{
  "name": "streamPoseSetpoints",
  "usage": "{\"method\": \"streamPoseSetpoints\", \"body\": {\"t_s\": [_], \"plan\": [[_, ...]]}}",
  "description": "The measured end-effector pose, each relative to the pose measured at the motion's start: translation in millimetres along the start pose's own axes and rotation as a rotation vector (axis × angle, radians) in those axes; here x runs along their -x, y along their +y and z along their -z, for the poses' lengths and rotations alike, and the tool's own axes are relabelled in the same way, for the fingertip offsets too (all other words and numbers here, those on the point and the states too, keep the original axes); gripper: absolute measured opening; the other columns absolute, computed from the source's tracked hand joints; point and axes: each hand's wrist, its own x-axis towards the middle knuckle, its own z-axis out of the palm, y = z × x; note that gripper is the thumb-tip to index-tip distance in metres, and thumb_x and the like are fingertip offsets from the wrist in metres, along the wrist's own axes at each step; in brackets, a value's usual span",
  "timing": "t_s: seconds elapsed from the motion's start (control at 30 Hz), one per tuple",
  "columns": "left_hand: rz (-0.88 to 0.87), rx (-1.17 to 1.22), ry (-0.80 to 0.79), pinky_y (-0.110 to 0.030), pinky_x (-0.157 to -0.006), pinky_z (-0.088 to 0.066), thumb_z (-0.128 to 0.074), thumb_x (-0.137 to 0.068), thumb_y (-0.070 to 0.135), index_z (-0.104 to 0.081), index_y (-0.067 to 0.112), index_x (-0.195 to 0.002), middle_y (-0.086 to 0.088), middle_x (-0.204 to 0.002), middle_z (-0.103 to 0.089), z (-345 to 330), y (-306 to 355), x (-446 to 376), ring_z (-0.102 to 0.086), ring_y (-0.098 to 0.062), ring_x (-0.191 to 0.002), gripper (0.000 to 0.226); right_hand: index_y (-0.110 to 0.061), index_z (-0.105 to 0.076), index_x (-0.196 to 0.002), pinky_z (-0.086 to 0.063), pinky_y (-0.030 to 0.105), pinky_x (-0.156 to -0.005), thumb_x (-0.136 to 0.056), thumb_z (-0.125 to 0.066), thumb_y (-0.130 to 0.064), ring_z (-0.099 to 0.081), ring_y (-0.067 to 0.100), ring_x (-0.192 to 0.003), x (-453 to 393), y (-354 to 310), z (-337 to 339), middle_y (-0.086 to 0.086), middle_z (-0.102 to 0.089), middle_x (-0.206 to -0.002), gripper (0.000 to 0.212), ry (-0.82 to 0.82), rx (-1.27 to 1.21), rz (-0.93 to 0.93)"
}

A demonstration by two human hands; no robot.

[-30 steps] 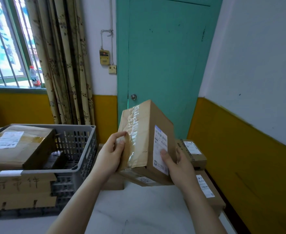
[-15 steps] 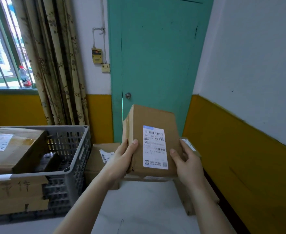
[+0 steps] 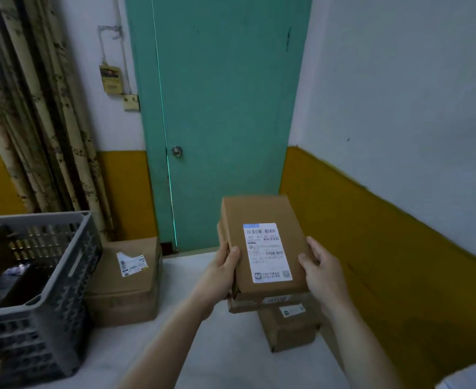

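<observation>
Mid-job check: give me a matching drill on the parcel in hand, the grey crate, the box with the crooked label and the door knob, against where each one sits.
Things:
1. labelled parcel
2. grey crate
3. box with crooked label
4. door knob

Places:
a. far left of the view
b. on the teal door
c. gripped between left hand and right hand
d. on the white surface, just right of the crate

Pairs: 1-c, 2-a, 3-d, 4-b.

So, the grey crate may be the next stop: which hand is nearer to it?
Left. The left hand grips the cardboard parcel by its left edge, on the side facing the grey crate. The right hand grips its right edge, farther away.
</observation>
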Motion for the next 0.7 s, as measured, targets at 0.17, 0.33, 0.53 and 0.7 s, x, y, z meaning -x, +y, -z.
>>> {"method": "streamPoseSetpoints", "body": {"t_s": [0.17, 0.33, 0.53, 0.7], "plan": [[0.122, -0.056, 0.007, -0.033, -0.063, -0.060, -0.039, -0.109, 0.048, -0.042, 0.047, -0.150, 0.020, -0.111, -0.069, -40.8, -8.8, -28.3, -0.068, -0.004, -0.094, 0.042, -0.026, -0.043, -0.156, -0.055, 0.044, -0.102, -0.107, -0.052, -0.017, -0.055, 0.025, -0.135, -35.5, 31.4, 22.1, 0.001, -0.049, -0.156, 0.051, -0.028, 0.039, -0.082], [0.201, -0.140, -0.037, -0.030, -0.061, -0.056, -0.037, -0.109, 0.047, -0.035, 0.044, -0.153, 0.023, -0.103, -0.065, -78.4, -21.9, -51.3, -0.063, 0.001, -0.086, 0.044, -0.020, -0.044, -0.155, -0.045, 0.051, -0.114, -0.108, -0.050, -0.013, -0.047, 0.028, -0.142, -65.9, 62.4, 35.9, 0.005, -0.047, -0.158, 0.049, -0.070, 0.090, -0.146], [0.292, -0.180, -0.096, -0.035, -0.074, -0.060, -0.038, -0.109, 0.045, -0.032, 0.042, -0.153, 0.007, -0.128, -0.064, -102.2, -34.5, -70.8, -0.064, -0.017, -0.107, 0.045, -0.020, -0.045, -0.155, -0.046, 0.053, -0.113, -0.107, -0.051, -0.014, -0.046, 0.030, -0.143, -93.0, 90.4, 41.3, 0.006, -0.046, -0.158, 0.048, -0.093, 0.120, -0.213], [0.331, -0.152, -0.114, -0.036, -0.076, -0.060, -0.047, -0.105, 0.047, -0.034, 0.044, -0.151, 0.008, -0.131, -0.065, -112.3, -43.3, -85.6, -0.064, -0.017, -0.113, 0.048, -0.021, -0.047, -0.154, -0.049, 0.052, -0.109, -0.107, -0.052, -0.015, -0.052, 0.029, -0.137, -109.6, 105.8, 42.1, 0.007, -0.051, -0.155, 0.048, -0.113, 0.129, -0.233]]}}
